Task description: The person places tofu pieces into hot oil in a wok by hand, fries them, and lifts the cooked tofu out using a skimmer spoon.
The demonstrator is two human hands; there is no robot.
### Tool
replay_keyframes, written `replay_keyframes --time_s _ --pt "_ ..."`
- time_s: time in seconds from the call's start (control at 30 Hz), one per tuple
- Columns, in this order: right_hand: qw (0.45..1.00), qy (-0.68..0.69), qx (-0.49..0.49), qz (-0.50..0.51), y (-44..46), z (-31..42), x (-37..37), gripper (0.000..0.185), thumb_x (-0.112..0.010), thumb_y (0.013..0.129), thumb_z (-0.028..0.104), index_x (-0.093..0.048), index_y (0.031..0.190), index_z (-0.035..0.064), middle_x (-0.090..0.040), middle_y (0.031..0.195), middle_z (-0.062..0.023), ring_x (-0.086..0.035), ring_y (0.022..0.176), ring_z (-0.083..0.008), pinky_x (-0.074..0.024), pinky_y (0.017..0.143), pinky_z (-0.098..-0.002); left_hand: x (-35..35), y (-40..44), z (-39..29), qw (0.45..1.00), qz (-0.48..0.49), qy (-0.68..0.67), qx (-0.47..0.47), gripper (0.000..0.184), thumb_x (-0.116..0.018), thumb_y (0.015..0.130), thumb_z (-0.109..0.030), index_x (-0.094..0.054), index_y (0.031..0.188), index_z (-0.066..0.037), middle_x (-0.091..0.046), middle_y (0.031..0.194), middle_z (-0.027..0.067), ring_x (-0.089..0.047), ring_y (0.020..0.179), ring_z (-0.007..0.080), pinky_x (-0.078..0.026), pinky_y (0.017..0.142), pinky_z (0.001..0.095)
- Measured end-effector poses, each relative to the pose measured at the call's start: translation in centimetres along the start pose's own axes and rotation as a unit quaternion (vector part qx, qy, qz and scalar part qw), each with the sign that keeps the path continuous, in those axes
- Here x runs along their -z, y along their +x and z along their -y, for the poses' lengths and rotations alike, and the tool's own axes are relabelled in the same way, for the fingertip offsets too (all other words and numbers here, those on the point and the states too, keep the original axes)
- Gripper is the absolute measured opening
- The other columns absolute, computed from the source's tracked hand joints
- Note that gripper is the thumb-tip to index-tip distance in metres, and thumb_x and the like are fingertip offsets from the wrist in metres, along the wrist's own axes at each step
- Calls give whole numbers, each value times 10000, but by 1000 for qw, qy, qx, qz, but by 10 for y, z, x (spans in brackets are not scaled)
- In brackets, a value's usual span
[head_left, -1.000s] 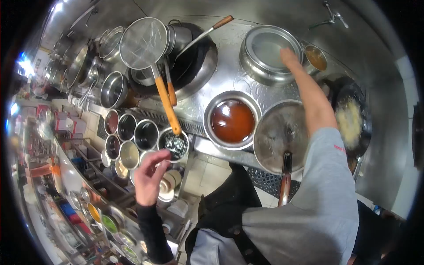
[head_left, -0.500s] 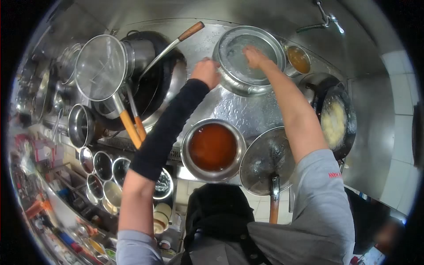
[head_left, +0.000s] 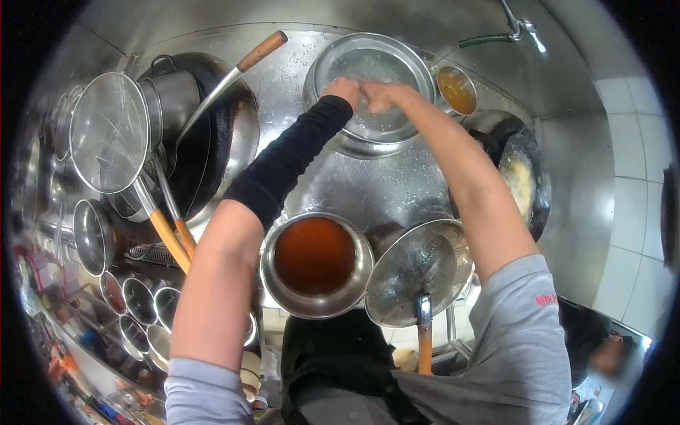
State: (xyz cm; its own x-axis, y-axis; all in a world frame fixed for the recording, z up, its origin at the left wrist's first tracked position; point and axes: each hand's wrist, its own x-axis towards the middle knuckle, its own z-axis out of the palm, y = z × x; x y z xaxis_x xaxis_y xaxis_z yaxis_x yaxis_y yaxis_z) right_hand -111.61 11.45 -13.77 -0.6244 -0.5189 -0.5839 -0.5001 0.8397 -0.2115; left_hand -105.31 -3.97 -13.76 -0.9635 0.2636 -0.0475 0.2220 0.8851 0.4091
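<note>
A wide metal basin (head_left: pixel 315 127) of clear liquid stands at the back of the steel counter. My left hand (head_left: pixel 343 91), below a black arm sleeve, is over the basin with its fingers curled in. Beside it, my right hand (head_left: pixel 382 97) is bent downward with its fingers drawn together. The two hands meet or nearly touch above the liquid. Whatever lies between their fingers is hidden. Closer to me is a steel pot (head_left: pixel 268 265) of reddish-brown liquid, with a round wok-like pan (head_left: pixel 404 273) with a wooden handle tilted next to it.
At left, a mesh strainer (head_left: pixel 110 131) and a wooden-handled ladle (head_left: pixel 227 81) rest over a large dark wok (head_left: pixel 244 134). A small pot of yellowish broth (head_left: pixel 457 91) adjoins the basin. A pan with pale food (head_left: pixel 520 180) is at right, and a faucet (head_left: pixel 520 28) is above.
My left hand has moved from beside the basin to over it. My right hand has come toward the left one and its fingers have drawn in. The view has shifted slightly.
</note>
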Motion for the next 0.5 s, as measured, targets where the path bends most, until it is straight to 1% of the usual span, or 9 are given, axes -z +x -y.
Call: replay_keyframes --time_s 0.1,0.17,0.2,0.27,0.33,0.37,0.4,0.47,0.5 --pt "993 -37 8 -116 7 -11 0 710 -678 739 -4 -543 1431 83 -570 1426 -230 -565 1317 -355 -474 1094 -452 11 1 7 1000 -3 -7 -22 194 -680 844 -113 -723 970 28 -720 977 285 -721 976 422 -603 831 488" --pt "999 -8 -7 -30 22 -18 6 679 -665 738 9 -576 1407 82 -606 1384 -230 -584 1296 -352 -486 1073 -440 4 4 14 999 11 12 -41 168 -684 836 -81 -718 956 32 -718 966 287 -720 966 429 -602 825 493" --pt "1000 6 -16 13 26 -22 6 664 -658 738 16 -593 1395 82 -624 1363 -230 -594 1286 -351 -492 1062 -435 11 0 13 1000 4 -3 -17 181 -679 825 -44 -718 988 25 -718 998 279 -716 975 432 -596 847 492" --pt "966 -88 68 -233 12 -19 -19 555 -658 754 33 -652 1309 55 -671 1280 -228 -615 1255 -358 -506 1028 -437 31 -11 2 999 -11 -38 29 254 -671 803 28 -719 1052 11 -719 1061 264 -709 994 438 -584 890 490" --pt "943 -80 116 -301 18 -32 -26 490 -656 763 44 -686 1251 35 -696 1228 -231 -628 1233 -365 -511 1012 -438 21 -7 10 987 -50 -132 -77 511 -650 782 86 -637 1275 -48 -635 1290 238 -645 1153 434 -530 991 513" --pt "960 -21 124 -249 33 -40 -20 476 -654 763 47 -690 1237 29 -698 1218 -235 -630 1227 -367 -510 1013 -438 13 -7 17 974 -67 -175 -128 645 -639 772 115 -595 1386 -77 -594 1405 225 -612 1233 433 -503 1041 525" --pt "971 38 131 -195 42 -45 -18 462 -652 764 50 -694 1223 23 -701 1207 -239 -633 1221 -370 -509 1014 -439 15 -15 14 974 -78 -121 -177 747 -636 773 120 -487 1466 -117 -498 1492 185 -540 1310 422 -460 1082 541" --pt "992 92 50 -75 21 -11 17 530 -708 746 66 -660 1274 52 -658 1286 -234 -597 1255 -362 -467 1064 -449 22 -33 -2 955 -100 -13 -278 977 -629 775 129 -271 1624 -197 -306 1666 106 -395 1463 400 -373 1165 572" --pt "991 103 51 -62 16 -6 21 553 -727 740 72 -643 1287 56 -650 1299 -228 -591 1252 -360 -461 1066 -452 24 -34 -3 971 -31 -2 -237 1074 -641 777 97 -96 1657 -193 -123 1721 99 -238 1544 381 -311 1198 604"
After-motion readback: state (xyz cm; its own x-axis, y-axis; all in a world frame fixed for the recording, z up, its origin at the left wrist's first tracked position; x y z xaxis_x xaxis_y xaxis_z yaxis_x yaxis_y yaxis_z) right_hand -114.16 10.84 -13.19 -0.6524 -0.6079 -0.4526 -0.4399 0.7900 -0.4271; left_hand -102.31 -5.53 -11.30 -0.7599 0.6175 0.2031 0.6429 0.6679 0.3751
